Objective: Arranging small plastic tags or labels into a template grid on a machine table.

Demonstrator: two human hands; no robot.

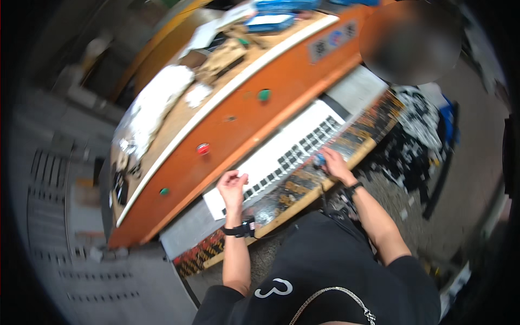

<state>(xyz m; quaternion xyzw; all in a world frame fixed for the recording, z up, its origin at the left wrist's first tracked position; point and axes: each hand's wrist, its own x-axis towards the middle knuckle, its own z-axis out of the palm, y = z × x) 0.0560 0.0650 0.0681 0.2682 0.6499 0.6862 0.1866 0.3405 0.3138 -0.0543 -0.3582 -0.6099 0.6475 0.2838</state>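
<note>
White, black-squared sheet (pixel 271 154): likely flexible (grip edges). Left hand (pixel 232 188) half-curled, seemingly empty; right hand (pixel 337 164) pinches blue object (pixel 319 160), bed's front edge (pixel 303 201).

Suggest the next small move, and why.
I'd probably lay the left hand flat on the white sheet to steady it: that hand looks empty, fingers curled, while the right hand has a small blue item at its fingertips beside the black rectangles.

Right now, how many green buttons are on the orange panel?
2: one green button up-right of the red button, the other green button down-left of it. Blur may hide more.
</note>
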